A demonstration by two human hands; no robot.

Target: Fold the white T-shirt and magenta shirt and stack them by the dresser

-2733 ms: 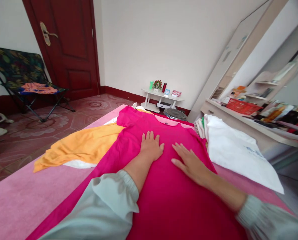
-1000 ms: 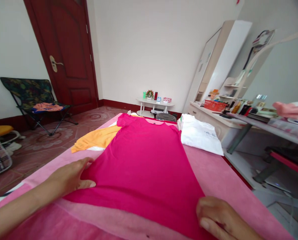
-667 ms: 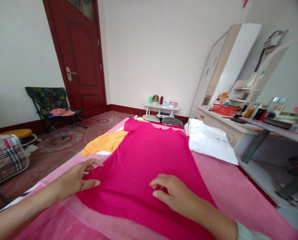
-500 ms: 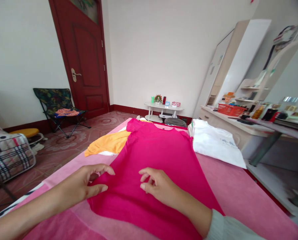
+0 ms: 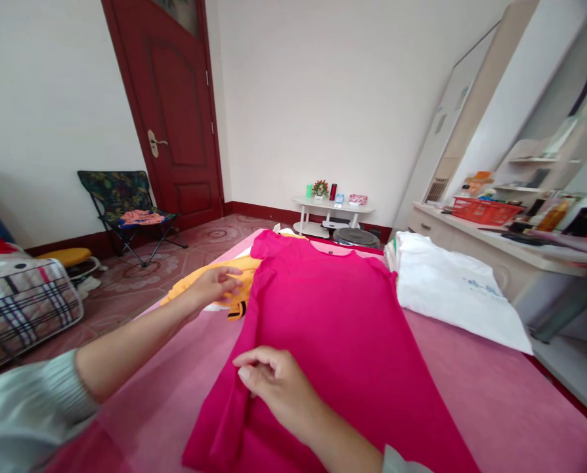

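Note:
A magenta shirt [image 5: 333, 315] lies flat on the pink bed cover [image 5: 495, 394], neck towards the far end. Its left side is folded inward into a long doubled edge. My right hand [image 5: 274, 384] pinches that folded edge near the hem, fingers closed on the cloth. My left hand [image 5: 219, 284] reaches out to the orange garment [image 5: 202, 292] just left of the shirt. Its fingers are curled together on the orange cloth, a little apart from the shirt's edge.
A white folded garment [image 5: 451, 289] lies right of the shirt. Beyond the bed stand a small white table [image 5: 333, 207] with trinkets, a dresser [image 5: 510, 243] with a red basket, a folding chair [image 5: 126, 207], a red door [image 5: 175, 112] and a plaid bag [image 5: 22, 305].
The shirt's left side has been folded inward. My left hand moved up from the shirt's lower left edge to the orange garment. My right hand slid left and pinched the folded edge.

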